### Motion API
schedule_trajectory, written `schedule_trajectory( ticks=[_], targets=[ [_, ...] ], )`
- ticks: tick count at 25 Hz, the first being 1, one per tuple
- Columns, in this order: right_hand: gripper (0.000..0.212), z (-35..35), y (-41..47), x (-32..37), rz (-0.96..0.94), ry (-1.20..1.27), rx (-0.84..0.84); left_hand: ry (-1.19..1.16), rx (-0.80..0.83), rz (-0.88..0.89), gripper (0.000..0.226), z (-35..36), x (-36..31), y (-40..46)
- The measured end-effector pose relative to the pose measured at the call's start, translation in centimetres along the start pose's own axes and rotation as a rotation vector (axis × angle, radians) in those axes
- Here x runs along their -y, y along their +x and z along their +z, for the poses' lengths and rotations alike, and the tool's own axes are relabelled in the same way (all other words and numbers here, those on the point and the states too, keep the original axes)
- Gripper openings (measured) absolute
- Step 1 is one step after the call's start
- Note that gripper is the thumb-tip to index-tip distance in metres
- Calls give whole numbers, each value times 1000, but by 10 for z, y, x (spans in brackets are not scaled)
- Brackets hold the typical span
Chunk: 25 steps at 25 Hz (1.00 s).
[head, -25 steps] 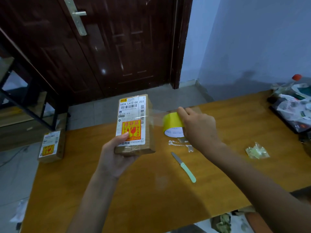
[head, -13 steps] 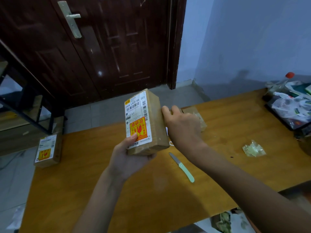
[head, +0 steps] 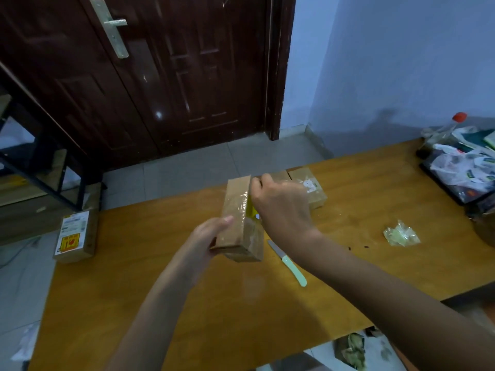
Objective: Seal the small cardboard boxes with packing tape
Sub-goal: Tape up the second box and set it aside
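Observation:
My left hand (head: 206, 236) holds a small brown cardboard box (head: 235, 210) above the wooden table (head: 160, 290), its narrow side turned up and shiny clear tape running along it. My right hand (head: 281, 210) presses against the box's right side and grips a yellow tape roll (head: 251, 210), of which only a sliver shows. Another small box (head: 312, 187) lies behind my right hand on the table. A third box with a white label (head: 75, 235) stands at the table's left edge.
A knife with a pale green handle (head: 290, 263) lies on the table under my right forearm. A crumpled clear wrapper (head: 400, 234) sits to the right. A dark tray with bags and a red-capped bottle (head: 455, 167) fills the far right corner. Beyond the table is a dark door (head: 160, 76).
The box has been rotated so its labelled face turned away and a narrow side faces up. My right hand carried the tape roll around it, laying tape over that side.

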State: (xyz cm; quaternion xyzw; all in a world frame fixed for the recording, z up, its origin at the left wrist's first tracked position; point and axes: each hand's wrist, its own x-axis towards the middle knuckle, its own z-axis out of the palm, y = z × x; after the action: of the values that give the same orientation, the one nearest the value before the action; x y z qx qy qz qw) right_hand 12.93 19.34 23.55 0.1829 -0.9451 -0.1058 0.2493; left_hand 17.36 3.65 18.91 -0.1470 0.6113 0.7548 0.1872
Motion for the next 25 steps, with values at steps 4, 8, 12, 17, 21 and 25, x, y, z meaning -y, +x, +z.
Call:
schedule_trajectory(
  ticks=[4, 8, 12, 17, 21, 25],
  targets=[
    [30, -17, 9, 19, -33, 105, -63, 222, -138, -106, 57, 22, 11, 5],
    [32, -19, 1, -2, -117, 270, 77, -9, -246, -91, 48, 32, 19, 9],
    [50, -1, -3, -29, 82, 312, 114, -58, -242, -20, 50, 25, 17, 7],
    [37, 8, -2, -49, 90, 369, 55, -94, -313, 29, 55, 10, 4, 5],
    [47, 6, -13, -75, 91, 101, 118, -120, -185, 58, 56, -17, -8, -4],
    [50, 13, -15, -68, 101, 127, 141, -265, -25, 107, 31, -9, -21, -15]
  ],
)
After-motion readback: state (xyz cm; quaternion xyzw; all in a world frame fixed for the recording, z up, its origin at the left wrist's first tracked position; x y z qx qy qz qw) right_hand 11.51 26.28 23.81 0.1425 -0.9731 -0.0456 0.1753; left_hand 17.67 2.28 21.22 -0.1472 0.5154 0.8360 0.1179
